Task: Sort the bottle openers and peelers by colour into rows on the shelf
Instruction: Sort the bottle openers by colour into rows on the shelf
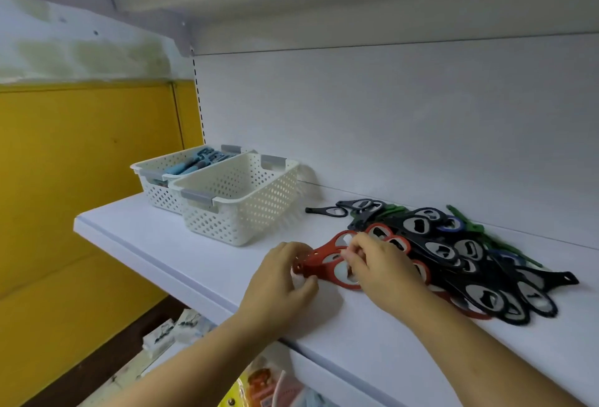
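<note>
On the white shelf (168, 244) lies a heap of bottle openers: several black ones (453, 254), some green (466, 222) and blue (452, 225) at the back, red ones at the front. My left hand (278, 280) pinches the handle ends of a fanned bunch of red openers (319, 260). My right hand (382, 267) rests on their round heads, fingers curled over them. Two black openers (327, 211) lie apart behind the heap.
Two white perforated baskets stand at the shelf's left: the near basket (240, 199) shows nothing inside, the far basket (155, 170) holds light-blue peelers (194, 162). A yellow wall panel (81, 179) is at the left. Packaged goods (259, 380) sit on the shelf below.
</note>
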